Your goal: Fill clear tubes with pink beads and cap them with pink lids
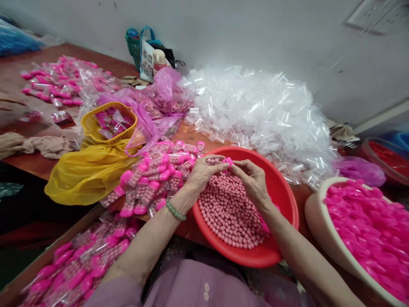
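Note:
Above a red basin (289,204), my left hand (204,170) is closed around a small clear container (214,161) filled with pink balls. At its right end sits a bright pink cap (228,162), pinched between the fingertips of my right hand (254,181). Whether the cap is fully seated I cannot tell. Below my hands the basin holds a heap of loose pink balls (231,213). Some bright pink pieces lie by its right side, partly hidden by my right forearm. Filled, capped containers (153,179) are piled just left of my left hand.
Clear empty containers (255,106) form a large mound against the wall. A cream tub (316,209) of pink caps (370,230) stands at right. More filled containers (79,264) lie lower left. A yellow basket (92,123) and yellow cloth (76,175) sit near another person's hand (11,145).

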{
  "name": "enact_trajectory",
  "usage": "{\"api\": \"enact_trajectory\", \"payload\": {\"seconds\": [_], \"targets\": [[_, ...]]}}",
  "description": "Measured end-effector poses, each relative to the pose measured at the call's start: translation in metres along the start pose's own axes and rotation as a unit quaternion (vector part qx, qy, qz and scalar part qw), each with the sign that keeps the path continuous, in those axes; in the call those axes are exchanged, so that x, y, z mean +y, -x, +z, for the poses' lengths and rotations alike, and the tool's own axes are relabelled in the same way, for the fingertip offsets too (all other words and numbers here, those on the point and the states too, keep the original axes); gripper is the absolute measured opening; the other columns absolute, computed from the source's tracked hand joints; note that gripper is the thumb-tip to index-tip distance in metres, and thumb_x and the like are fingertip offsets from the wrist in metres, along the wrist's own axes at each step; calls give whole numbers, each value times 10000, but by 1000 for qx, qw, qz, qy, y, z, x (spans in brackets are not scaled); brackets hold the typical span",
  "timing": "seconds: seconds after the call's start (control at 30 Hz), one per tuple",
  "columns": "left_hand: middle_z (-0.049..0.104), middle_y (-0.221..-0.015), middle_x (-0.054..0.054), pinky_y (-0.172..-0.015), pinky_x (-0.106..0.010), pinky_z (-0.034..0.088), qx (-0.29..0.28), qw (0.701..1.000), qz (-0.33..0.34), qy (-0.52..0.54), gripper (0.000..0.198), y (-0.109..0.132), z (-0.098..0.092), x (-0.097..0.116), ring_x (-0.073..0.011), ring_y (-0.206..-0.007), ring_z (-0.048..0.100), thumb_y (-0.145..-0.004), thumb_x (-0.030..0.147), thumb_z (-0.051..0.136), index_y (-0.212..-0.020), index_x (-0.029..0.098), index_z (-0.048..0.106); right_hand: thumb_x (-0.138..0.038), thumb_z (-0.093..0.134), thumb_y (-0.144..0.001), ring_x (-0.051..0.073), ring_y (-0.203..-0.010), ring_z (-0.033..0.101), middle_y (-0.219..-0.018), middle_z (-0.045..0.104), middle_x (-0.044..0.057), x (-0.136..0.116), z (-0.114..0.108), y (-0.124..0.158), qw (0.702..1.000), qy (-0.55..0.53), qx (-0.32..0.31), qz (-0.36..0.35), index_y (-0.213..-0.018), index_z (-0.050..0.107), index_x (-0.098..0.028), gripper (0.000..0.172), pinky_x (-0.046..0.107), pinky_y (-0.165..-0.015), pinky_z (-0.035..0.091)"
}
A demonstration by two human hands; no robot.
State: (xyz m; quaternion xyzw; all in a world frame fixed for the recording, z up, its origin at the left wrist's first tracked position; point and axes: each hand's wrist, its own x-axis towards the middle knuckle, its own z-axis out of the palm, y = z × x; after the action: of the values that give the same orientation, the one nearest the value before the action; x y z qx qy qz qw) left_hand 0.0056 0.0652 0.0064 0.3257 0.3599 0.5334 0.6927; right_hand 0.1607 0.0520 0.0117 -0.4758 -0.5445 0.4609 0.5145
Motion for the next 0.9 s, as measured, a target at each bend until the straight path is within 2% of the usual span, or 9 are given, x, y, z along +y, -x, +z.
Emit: {"api": "enact_trajectory", "payload": {"seconds": [0.1, 0.17, 0.27, 0.43, 0.53, 0.67, 0.8, 0.9], "targets": [[693, -682, -17, -640, -234, 452, 3, 1000, 7, 7, 349, -1, 0, 0, -97, -623, 597, -492, 295, 895, -752, 122, 739, -430, 736, -776, 172, -828, 688, -918, 740, 36, 3, 4, 3, 995, 83, -24, -51, -932, 701, -202, 278, 335, -825, 560], [696, -686, -22, -693, -250, 476, -2, 1000, 12, 8, 314, -1, 0, -1, -111, -655, 619, -511, 301, 888, -709, 120, 726, -438, 733, -779, 182, -802, 687, -909, 738, 46, 4, 5, 4, 981, 165, -38, -92, -956, 680, -199, 302, 342, -801, 560], [696, -693, -26, -732, -265, 492, -7, 1000, 9, 6, 315, 0, 1, -1, -124, -678, 637, -524, 307, 884, -699, 112, 710, -423, 729, -782, 182, -724, 681, -838, 732, 46, 3, 5, 4, 951, 271, -30, -149, -919, 642, -201, 276, 319, -722, 553], [677, -684, 12, -706, -251, 495, 25, 1000, 9, 5, 436, 0, 1, -2, -102, -649, 619, -450, 275, 916, -800, 123, 706, -311, 615, -851, 157, -644, 655, -767, 708, 44, 2, 5, 3, 892, 385, -20, -237, -901, 616, -193, 127, 262, -625, 503], [672, -675, 17, -691, -236, 486, 1, 1000, 15, -3, 398, -1, 0, -4, -95, -648, 613, -510, 309, 899, -815, 135, 713, -264, 582, -865, 152, -655, 657, -791, 710, 46, 0, 3, 2, 877, 402, -39, -259, -931, 612, -193, 101, 250, -629, 496], [693, -705, -14, -708, -240, 483, -33, 999, 26, -22, 322, -3, -3, -7, -106, -678, 626, -634, 375, 834, -812, 129, 727, -277, 595, -878, 136, -632, 642, -773, 707, 34, -7, 0, 2, 887, 379, -61, -257, -933, 613, -184, 109, 230, -605, 485], [681, -693, -11, -688, -239, 470, -39, 998, 33, -37, 322, -2, -4, -7, -103, -660, 613, -642, 383, 827, -803, 127, 719, -304, 598, -890, 132, -617, 636, -755, 705, 22, -10, -3, 2, 893, 374, -77, -239, -936, 615, -187, 127, 221, -580, 482], [678, -697, -20, -697, -245, 466, -33, 998, 29, -33, 350, -3, -3, -7, -111, -675, 615, -617, 404, 835, -753, 111, 701, -290, 584, -902, 141, -640, 654, -802, 714, 32, -7, -4, 1, 880, 389, -85, -260, -995, 604, -186, 141, 233, -600, 508]]}}
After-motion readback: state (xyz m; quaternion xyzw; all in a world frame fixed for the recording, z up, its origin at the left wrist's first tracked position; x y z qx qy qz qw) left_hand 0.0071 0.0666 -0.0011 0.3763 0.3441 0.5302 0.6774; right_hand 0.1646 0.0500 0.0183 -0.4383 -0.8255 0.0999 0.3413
